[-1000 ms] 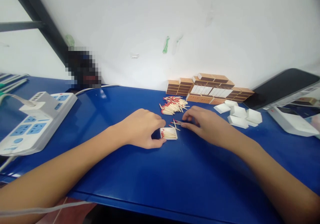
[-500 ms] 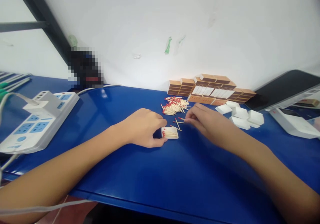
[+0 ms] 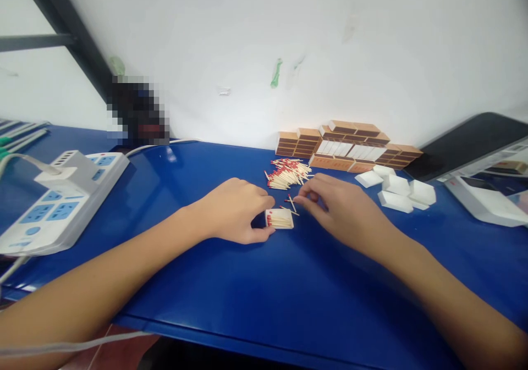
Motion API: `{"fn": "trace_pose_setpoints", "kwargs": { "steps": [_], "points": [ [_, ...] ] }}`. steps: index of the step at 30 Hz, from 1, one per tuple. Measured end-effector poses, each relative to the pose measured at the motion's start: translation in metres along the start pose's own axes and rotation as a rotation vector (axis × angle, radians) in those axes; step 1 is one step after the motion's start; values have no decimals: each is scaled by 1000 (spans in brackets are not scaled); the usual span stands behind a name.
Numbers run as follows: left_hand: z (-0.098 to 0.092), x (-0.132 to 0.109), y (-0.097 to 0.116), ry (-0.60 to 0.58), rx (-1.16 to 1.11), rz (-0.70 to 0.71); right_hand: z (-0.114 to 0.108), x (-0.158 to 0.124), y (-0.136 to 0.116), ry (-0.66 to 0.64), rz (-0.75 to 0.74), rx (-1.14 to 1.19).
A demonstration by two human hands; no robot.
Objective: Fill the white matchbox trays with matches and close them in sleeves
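My left hand grips the small white matchbox tray by its left end, thumb at the near side and fingers at the far side. Red-headed matches lie side by side in it. To the right of the tray, the thumb and fingertips of my right hand are pinched together at a few loose matches lying crossed on the table. One match runs into the pinch, its far end hidden by the fingers. Behind them lies a heap of matches, heads mostly to the left.
Brown matchboxes are stacked against the wall. Several white trays lie right of my right hand, beside a dark-screened device. A white power strip with a plugged-in charger sits on the left of the blue table.
My right hand has shifted slightly left, its fingertips now at the crossed loose matches. The match head that stuck out from its pinch no longer shows separately. My left hand stays on the tray.
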State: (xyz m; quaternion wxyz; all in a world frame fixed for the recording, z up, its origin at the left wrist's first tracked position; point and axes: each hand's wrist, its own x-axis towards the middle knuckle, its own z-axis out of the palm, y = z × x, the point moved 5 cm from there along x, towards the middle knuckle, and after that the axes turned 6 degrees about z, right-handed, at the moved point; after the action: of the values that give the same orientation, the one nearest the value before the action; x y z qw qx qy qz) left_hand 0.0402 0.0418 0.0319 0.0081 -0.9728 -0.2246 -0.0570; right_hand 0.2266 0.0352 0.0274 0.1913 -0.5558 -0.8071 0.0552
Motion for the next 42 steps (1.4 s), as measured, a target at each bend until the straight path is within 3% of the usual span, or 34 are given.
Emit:
{"fn": "trace_pose_setpoints", "kwargs": {
  "steps": [6,16,20,26,31,37,42],
  "points": [
    [1,0,1,-9,4,-1,17,6,11,-46,191,63],
    [0,-1,-1,-21,10,-17,19,5,24,-165,163,7],
    [0,-1,-2,-18,8,-25,12,0,3,-135,35,92],
    [1,-1,-1,-12,18,-17,19,-9,-32,-204,-87,100],
    [0,-1,-1,-20,11,-14,11,-3,-13,-113,-28,150],
    [-1,-1,-2,-24,10,-24,20,-3,4,-274,66,149],
    [-3,0,-3,-24,-2,-27,23,-6,4,-267,68,142]
  ]
}}
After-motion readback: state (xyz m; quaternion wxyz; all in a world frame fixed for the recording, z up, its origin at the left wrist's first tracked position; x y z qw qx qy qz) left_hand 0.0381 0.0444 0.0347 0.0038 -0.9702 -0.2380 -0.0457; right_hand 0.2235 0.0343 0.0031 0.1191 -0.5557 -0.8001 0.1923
